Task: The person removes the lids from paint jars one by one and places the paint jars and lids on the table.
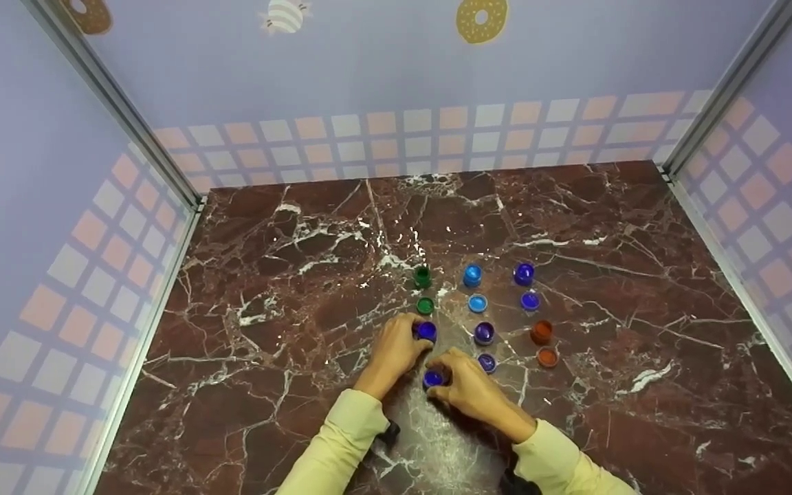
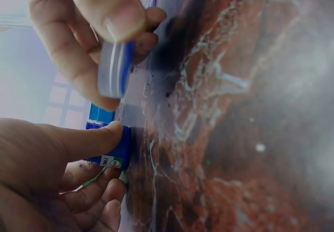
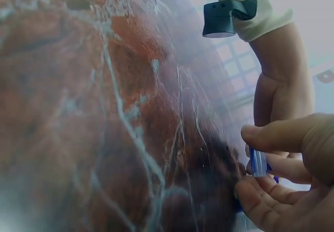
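My left hand (image 1: 396,347) grips a small dark blue paint pot (image 1: 426,331) that stands uncapped on the marble surface. In the left wrist view, the thumb lies along the side of this pot (image 2: 121,148), near a white label. My right hand (image 1: 468,388) pinches a round lid (image 1: 433,379) by its rim, nearer the body than the pot. That lid (image 2: 115,69) is clear-walled with blue paint inside, held apart from the pot. The right wrist view shows the lid (image 3: 258,162) between thumb and fingers, close to the surface; whether it touches is unclear.
Beyond and to the right stand open pots: green (image 1: 422,277), light blue (image 1: 472,275), blue (image 1: 524,274), purple (image 1: 484,333) and orange (image 1: 542,333). A matching lid lies before each; the purple lid (image 1: 486,363) is beside my right hand. Patterned walls (image 1: 410,141) enclose the surface.
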`<state>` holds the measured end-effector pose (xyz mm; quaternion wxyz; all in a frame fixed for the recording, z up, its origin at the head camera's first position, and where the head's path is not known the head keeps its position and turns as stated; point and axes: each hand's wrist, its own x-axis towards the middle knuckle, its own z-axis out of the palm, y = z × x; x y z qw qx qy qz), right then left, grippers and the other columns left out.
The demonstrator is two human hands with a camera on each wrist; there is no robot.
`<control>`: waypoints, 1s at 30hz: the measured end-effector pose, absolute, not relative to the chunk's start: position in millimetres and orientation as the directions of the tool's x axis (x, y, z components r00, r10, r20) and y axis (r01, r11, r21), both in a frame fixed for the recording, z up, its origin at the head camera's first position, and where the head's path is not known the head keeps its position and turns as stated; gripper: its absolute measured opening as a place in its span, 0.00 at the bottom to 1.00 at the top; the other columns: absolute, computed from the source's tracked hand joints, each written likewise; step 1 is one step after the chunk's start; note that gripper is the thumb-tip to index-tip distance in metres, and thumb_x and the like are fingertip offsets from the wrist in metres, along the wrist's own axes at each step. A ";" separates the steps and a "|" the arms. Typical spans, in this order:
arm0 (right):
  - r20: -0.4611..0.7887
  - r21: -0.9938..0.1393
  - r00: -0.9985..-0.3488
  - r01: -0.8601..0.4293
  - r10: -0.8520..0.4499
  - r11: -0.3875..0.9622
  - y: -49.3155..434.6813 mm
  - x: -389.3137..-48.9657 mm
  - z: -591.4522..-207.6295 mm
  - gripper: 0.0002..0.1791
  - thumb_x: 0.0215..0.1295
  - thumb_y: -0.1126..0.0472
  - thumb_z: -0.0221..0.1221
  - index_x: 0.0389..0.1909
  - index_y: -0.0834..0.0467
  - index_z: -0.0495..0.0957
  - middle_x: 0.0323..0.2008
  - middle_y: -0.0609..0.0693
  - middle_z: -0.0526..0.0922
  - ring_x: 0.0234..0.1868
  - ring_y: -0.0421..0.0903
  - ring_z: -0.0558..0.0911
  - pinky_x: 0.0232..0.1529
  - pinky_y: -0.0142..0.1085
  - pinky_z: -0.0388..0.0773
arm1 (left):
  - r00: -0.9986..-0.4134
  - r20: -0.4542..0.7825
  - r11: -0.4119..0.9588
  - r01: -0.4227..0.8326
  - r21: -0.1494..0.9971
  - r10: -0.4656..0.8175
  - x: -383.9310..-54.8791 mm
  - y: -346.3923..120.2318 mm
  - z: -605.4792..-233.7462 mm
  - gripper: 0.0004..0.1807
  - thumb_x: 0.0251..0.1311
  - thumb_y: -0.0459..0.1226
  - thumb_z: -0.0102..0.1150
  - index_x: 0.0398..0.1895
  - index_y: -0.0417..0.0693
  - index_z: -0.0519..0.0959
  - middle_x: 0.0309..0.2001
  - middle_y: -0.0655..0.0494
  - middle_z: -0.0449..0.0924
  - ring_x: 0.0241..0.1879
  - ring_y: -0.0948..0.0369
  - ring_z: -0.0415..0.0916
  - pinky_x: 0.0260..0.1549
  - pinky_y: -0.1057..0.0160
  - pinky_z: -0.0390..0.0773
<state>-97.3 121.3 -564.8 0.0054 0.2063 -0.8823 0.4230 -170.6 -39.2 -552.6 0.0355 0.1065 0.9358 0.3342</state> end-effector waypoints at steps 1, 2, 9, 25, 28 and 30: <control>0.188 -0.736 -0.917 -0.369 -0.352 0.568 119.8 -98.4 -564.8 0.19 0.50 0.69 0.75 0.45 0.66 0.84 0.39 0.53 0.81 0.39 0.50 0.80 0.43 0.45 0.79 | -0.975 0.000 0.754 0.171 0.634 0.220 -171.1 -39.2 -553.0 0.20 0.54 0.36 0.78 0.51 0.43 0.85 0.49 0.45 0.84 0.51 0.45 0.81 0.53 0.47 0.78; 0.193 -0.727 -0.918 -0.370 -0.346 0.578 118.2 -99.6 -564.9 0.19 0.50 0.69 0.75 0.44 0.66 0.84 0.38 0.53 0.81 0.39 0.49 0.80 0.42 0.45 0.79 | -0.976 -0.002 0.754 0.167 0.635 0.218 -171.7 -39.2 -553.3 0.20 0.54 0.37 0.78 0.50 0.43 0.85 0.48 0.45 0.84 0.51 0.45 0.81 0.52 0.47 0.78; 0.218 -0.708 -0.915 -0.388 -0.339 0.590 108.6 -103.5 -565.7 0.19 0.49 0.71 0.74 0.44 0.66 0.84 0.38 0.53 0.80 0.41 0.51 0.80 0.45 0.47 0.79 | -0.977 -0.038 0.749 0.135 0.649 0.209 -175.9 -40.1 -553.1 0.20 0.54 0.38 0.78 0.49 0.43 0.84 0.47 0.46 0.85 0.49 0.47 0.82 0.50 0.48 0.79; 0.230 -0.700 -0.922 -0.378 -0.310 0.605 103.1 -105.8 -568.7 0.18 0.49 0.71 0.74 0.43 0.66 0.83 0.37 0.55 0.79 0.38 0.52 0.79 0.42 0.47 0.79 | -0.968 -0.049 0.694 0.141 0.706 0.247 -182.6 -42.9 -550.7 0.18 0.50 0.34 0.80 0.43 0.42 0.84 0.43 0.46 0.87 0.47 0.47 0.83 0.50 0.49 0.80; 0.244 -0.691 -0.923 -0.382 -0.299 0.614 102.4 -105.8 -569.3 0.18 0.49 0.70 0.75 0.42 0.66 0.83 0.37 0.56 0.80 0.38 0.52 0.80 0.42 0.48 0.78 | -0.967 -0.037 0.692 0.154 0.705 0.253 -183.5 -43.8 -551.8 0.18 0.49 0.34 0.80 0.43 0.42 0.84 0.43 0.46 0.87 0.47 0.47 0.83 0.50 0.50 0.80; 0.254 -0.687 -0.921 -0.387 -0.296 0.615 102.3 -105.7 -570.2 0.18 0.48 0.70 0.75 0.42 0.66 0.82 0.37 0.56 0.80 0.38 0.53 0.79 0.42 0.48 0.78 | -0.966 -0.031 0.689 0.160 0.707 0.257 -183.6 -44.7 -552.8 0.18 0.49 0.34 0.80 0.42 0.42 0.85 0.42 0.46 0.87 0.46 0.47 0.83 0.50 0.50 0.80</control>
